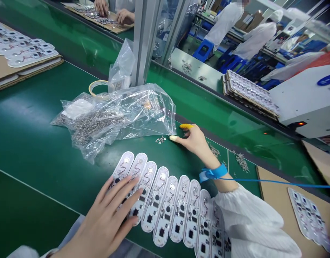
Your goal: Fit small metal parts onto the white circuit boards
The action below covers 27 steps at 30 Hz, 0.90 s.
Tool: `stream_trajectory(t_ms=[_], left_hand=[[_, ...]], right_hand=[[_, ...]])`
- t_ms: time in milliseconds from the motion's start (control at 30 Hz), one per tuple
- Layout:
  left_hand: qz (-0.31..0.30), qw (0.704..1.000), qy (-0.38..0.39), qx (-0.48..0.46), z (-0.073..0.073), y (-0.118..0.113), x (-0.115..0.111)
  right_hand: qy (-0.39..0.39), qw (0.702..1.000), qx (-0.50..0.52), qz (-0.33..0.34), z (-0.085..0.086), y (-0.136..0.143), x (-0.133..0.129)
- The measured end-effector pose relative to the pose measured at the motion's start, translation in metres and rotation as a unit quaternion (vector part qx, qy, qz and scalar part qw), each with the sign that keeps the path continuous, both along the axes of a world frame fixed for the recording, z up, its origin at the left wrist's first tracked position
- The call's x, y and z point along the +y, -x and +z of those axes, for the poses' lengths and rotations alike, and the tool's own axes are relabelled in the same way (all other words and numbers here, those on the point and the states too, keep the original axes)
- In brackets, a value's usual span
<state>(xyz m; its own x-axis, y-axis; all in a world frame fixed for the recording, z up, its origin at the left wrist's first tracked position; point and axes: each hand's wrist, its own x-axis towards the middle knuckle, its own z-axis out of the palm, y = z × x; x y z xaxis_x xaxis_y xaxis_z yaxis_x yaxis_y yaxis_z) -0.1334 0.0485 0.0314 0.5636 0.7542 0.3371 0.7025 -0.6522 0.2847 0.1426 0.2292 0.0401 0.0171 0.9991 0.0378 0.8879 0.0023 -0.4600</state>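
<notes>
Table (73, 157) with a green top spreads under the work, and a glossy green strip (178, 104) runs along its far side. Past the strip, people in white clothing (224, 23) appear at benches. A metal post (144, 39) stands at the strip's near edge.

Elongated white housings (162, 197) lie side by side in a slanting row on the table nearest the wearer, with circuit boards and thin wires inside; the right end passes beside the right sleeve (250, 215). Behind the row, a clear plastic bag (100, 122) full of small metal pieces sprawls on its side.

Cardboard sheets (50, 63) at the far left carry more housings, as does a cardboard sheet (275, 190) at the right.

The left hand (108, 215) rests palm down over the leftmost housings, its fingers spread slightly apart. The right hand (195, 140) reaches to the bag's open end, a pale cover on the thumb and a yellow one on a finger; its fingers are parted by a narrow gap, and whether they hold a piece cannot be told.

A tape roll (93, 84) lies behind the bag. A blue wrist strap (214, 172) circles the right wrist. Smallest, a loose cluster of metal pieces (160, 139) sits just beside the right thumb.
</notes>
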Motion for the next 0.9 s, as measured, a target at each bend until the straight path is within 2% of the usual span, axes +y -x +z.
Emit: stream_trajectory(t_ms=[133, 267, 367, 433, 533, 667, 767, 900], left_hand=[[-0.014, 0.997, 0.067, -0.02, 0.018, 0.001, 0.045], [0.079, 0.99, 0.11, 0.046, 0.028, 0.009, 0.097], [0.143, 0.981, 0.112, 0.073, 0.029, 0.022, 0.117], [0.171, 0.976, 0.117, 0.072, 0.026, 0.031, 0.119], [0.193, 0.973, 0.123, 0.02, 0.023, 0.042, 0.115], [0.199, 0.964, 0.157, -0.076, 0.021, 0.044, 0.111], [0.205, 0.958, 0.176, -0.091, 0.018, 0.043, 0.112], [0.19, 0.964, 0.164, -0.084, 0.01, 0.046, 0.111]], right_hand=[[0.004, 0.996, -0.009, 0.091, 0.003, 0.03, 0.005], [0.013, 0.99, -0.019, 0.139, 0.005, 0.042, 0.0], [0.019, 0.989, -0.006, 0.145, 0.006, 0.035, -0.014], [0.018, 0.989, 0.008, 0.15, 0.008, 0.025, -0.026], [0.017, 0.988, 0.03, 0.152, 0.016, 0.006, -0.041], [-0.01, 0.984, 0.059, 0.168, 0.03, -0.009, -0.042], [-0.035, 0.987, 0.04, 0.15, 0.034, 0.0, -0.03], [-0.012, 0.99, -0.002, 0.143, 0.027, 0.036, -0.011]])
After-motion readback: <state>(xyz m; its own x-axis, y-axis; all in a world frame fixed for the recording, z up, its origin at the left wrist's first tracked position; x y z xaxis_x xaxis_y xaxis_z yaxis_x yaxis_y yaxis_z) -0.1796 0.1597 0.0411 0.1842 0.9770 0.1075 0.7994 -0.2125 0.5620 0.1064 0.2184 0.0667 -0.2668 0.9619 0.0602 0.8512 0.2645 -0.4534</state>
